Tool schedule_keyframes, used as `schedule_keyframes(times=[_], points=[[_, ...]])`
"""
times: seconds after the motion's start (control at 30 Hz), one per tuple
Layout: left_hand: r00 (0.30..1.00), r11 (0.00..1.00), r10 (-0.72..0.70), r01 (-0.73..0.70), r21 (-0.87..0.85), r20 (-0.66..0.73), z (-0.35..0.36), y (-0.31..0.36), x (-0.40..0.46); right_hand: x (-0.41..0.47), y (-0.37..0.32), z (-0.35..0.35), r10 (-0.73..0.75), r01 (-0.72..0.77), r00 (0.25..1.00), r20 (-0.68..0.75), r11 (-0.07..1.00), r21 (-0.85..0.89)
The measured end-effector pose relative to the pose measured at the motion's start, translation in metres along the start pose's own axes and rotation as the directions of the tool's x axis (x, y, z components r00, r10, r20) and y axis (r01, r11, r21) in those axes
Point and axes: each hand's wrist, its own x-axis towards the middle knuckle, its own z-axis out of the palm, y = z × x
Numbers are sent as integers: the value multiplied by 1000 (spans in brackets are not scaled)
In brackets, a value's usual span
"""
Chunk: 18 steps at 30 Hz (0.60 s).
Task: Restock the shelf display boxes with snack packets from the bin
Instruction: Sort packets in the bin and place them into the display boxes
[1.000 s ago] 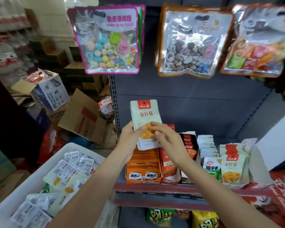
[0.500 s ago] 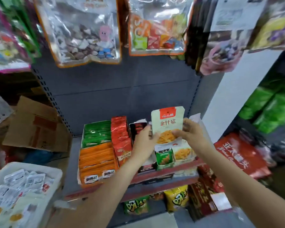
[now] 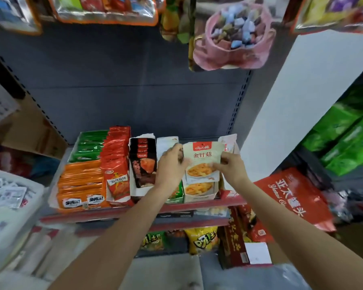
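Two hands on one snack packet: left hand and right hand pinch its side edges, over the right display box. Risk, I judge: packet buckles against the stacked ones, or lands in the green box alongside.

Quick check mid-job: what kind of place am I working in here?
Most likely a small grocery or snack shop: a metal shelf lined with display boxes of packets, candy bags hanging above, and both hands holding a snack packet over its box.

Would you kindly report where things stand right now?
Left hand and right hand both pinch cream snack packet. Packet upright over its display box. Nothing blocking.
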Motion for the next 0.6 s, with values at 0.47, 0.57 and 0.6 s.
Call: schedule_keyframes(times=[0.47,0.57,0.6], points=[[986,695,92,-164,700,140,20,-2,1,5,-4,2,-163,164,986,20,983,-82],[987,749,95,-157,644,130,22,-5,3,13,-1,2,-169,194,978,120,951,-242],[984,780,105,-172,601,145,22,-6,4,15,-1,3,-173,203,976,129,939,-279]])
